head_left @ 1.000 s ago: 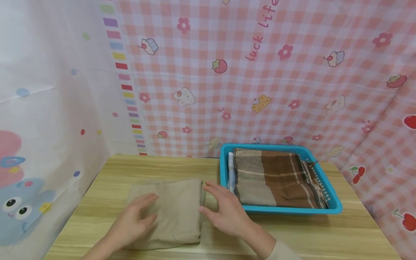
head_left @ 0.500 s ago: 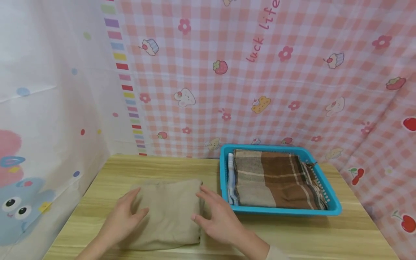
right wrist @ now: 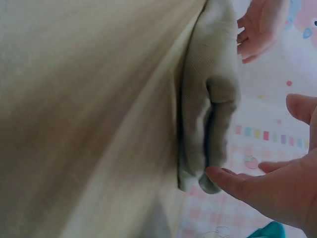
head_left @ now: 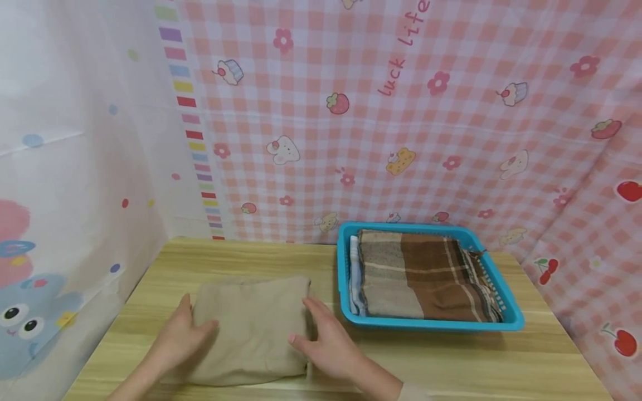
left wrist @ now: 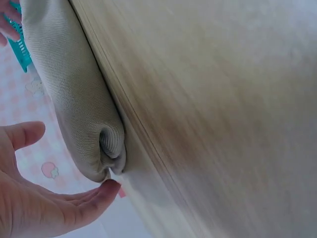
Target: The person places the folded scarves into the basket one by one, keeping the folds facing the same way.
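Note:
A folded beige cloth [head_left: 253,328] lies flat on the table. Its thick rolled layers show from the side as a fine knit in the left wrist view [left wrist: 74,84] and as stacked folds in the right wrist view [right wrist: 210,104]. At the cloth's left edge is my left hand [head_left: 176,338], fingers along the side and thumb over the top, fingertips right at the corner fold. My right hand [head_left: 328,342] stands at the opposite edge, thumb spread above the cloth and fingertips at the far right corner. Neither hand's fingers are curled round the cloth.
A blue plastic basket [head_left: 431,324] stands at the back right of the wooden table [head_left: 451,362]. In it lie a brown and grey plaid cloth [head_left: 426,278] and a pale blue and white one [head_left: 355,278] at its left wall. Patterned sheets [head_left: 301,117] hang behind and beside the table.
My left hand has drawn back leftward from over the cloth to its left edge. My right hand has shifted slightly left and down, closer against the right edge. The cloth stays about where it was.

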{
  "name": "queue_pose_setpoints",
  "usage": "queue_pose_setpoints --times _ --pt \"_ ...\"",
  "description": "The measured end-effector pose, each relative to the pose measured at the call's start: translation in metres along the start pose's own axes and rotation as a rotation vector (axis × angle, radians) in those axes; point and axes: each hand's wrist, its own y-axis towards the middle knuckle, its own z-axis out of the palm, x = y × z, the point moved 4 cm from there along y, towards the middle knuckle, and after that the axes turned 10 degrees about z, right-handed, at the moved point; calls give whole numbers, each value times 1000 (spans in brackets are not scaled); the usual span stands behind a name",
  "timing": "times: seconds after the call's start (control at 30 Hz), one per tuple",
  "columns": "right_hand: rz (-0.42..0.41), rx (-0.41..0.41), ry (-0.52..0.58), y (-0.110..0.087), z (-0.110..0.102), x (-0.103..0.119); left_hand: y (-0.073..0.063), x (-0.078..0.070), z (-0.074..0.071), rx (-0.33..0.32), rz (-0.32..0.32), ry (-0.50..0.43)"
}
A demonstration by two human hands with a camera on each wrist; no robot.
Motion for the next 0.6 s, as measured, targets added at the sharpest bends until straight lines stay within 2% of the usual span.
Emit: queue_pose_setpoints --times 0.1,0.3,0.5,0.6 --pt "50 -12 54 3 3 -6 4 4 -1 36 -64 -28" --pt "115 -18 185 9 7 -12 5 10 -4 53 -141 -135" --pt "169 8 345 15 13 -15 7 17 -6 95 -261 -388" --pt "208 17 461 18 18 -17 5 21 -8 104 -298 -458"
